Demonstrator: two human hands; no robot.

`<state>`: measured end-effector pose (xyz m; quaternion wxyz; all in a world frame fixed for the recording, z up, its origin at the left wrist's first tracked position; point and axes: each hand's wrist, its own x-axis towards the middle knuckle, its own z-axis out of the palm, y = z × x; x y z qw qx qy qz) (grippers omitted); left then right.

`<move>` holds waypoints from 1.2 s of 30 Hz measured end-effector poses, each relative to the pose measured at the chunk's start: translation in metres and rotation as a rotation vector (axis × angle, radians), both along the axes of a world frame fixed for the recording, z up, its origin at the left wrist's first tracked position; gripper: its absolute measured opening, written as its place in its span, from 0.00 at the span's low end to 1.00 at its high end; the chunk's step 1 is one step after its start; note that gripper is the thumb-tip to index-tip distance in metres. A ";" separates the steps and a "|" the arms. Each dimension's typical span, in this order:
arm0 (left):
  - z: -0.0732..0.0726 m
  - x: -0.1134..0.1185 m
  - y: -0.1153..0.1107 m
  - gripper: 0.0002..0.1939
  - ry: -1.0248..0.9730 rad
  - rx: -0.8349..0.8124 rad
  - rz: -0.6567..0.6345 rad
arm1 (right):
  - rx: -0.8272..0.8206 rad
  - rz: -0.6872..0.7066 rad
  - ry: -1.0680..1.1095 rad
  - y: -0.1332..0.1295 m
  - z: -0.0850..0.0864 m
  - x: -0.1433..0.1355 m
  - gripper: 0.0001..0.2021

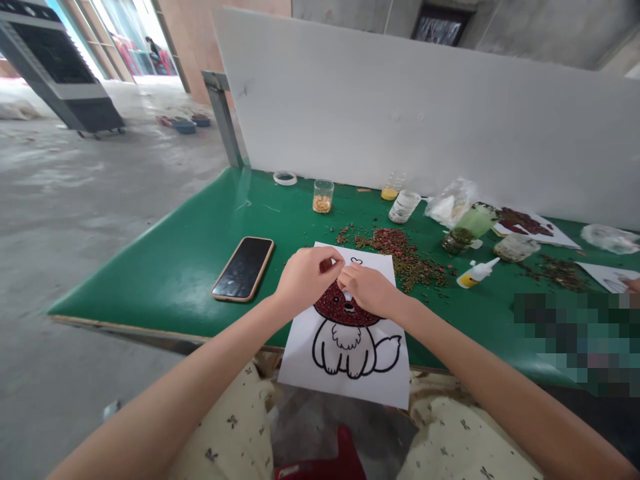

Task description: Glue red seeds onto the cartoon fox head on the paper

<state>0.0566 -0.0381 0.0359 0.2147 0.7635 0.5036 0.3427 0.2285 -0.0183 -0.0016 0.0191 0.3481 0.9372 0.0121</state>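
A white sheet (300, 353) with a black-outlined animal drawing lies at the table's front edge, its lower part hanging past it. The animal's head (327, 308) is covered with dark red grains; the body and tail are bare. Over the top of the head, my left hand (310, 275) has thumb and forefinger pinched together. My right hand (367, 287) is closed right beside it, fingertips near the left ones. Anything between the fingers is too small to make out. Loose red and green grains (400, 257) lie behind and right of the sheet.
A phone (244, 269) lies left on the green table (165, 260). Behind are a cup of yellow kernels (323, 197) and a jar (404, 207). To the right are a glue bottle (477, 273), a tipped green container (467, 228) and another person's hand (633, 285).
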 end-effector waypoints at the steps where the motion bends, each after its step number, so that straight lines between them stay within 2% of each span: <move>1: 0.000 0.000 0.000 0.08 0.000 -0.002 0.001 | -0.001 0.001 0.004 0.000 0.000 -0.001 0.07; 11: -0.001 -0.001 0.000 0.08 -0.009 0.005 -0.006 | 0.054 0.022 0.008 0.003 0.001 0.001 0.05; 18: 0.001 -0.001 0.000 0.08 -0.011 -0.005 -0.011 | 0.028 0.019 0.088 0.001 -0.004 -0.001 0.05; 36: 0.001 0.000 0.000 0.08 0.010 -0.016 -0.023 | 0.060 0.028 0.043 0.005 -0.002 0.003 0.04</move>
